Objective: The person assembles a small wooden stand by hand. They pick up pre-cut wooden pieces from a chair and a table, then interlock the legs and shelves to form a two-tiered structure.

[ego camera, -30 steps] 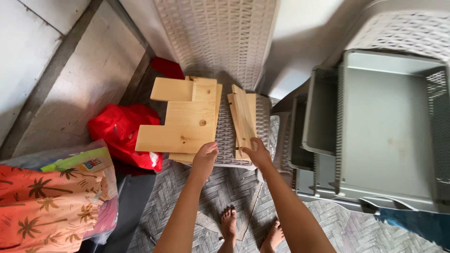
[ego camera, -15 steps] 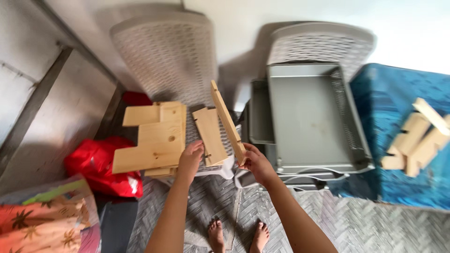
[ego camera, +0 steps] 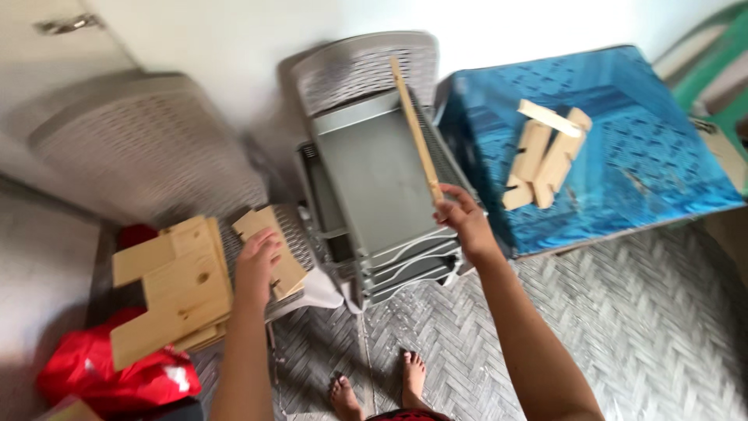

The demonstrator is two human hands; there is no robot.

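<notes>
My right hand (ego camera: pixel 463 221) grips the lower end of a thin wooden board (ego camera: pixel 415 132), held edge-on and tilted over a stack of grey plastic trays (ego camera: pixel 370 179). My left hand (ego camera: pixel 258 263) rests on a small wooden piece (ego camera: pixel 273 243) lying on the seat of a grey woven chair (ego camera: pixel 152 156). Beside it on the same seat lies a stack of notched wooden panels (ego camera: pixel 175 284).
A table under a blue cloth (ego camera: pixel 623 156) stands at the right with several wooden pieces (ego camera: pixel 545 152) on it. A second grey chair (ego camera: pixel 358 66) backs the trays. A red bag (ego camera: pixel 117 378) lies at the lower left. My bare feet (ego camera: pixel 378 386) stand on a woven mat.
My right hand has lifted the thin board off the chair and carried it right, over the grey trays. The view has swung right. The left hand stays on the small piece.
</notes>
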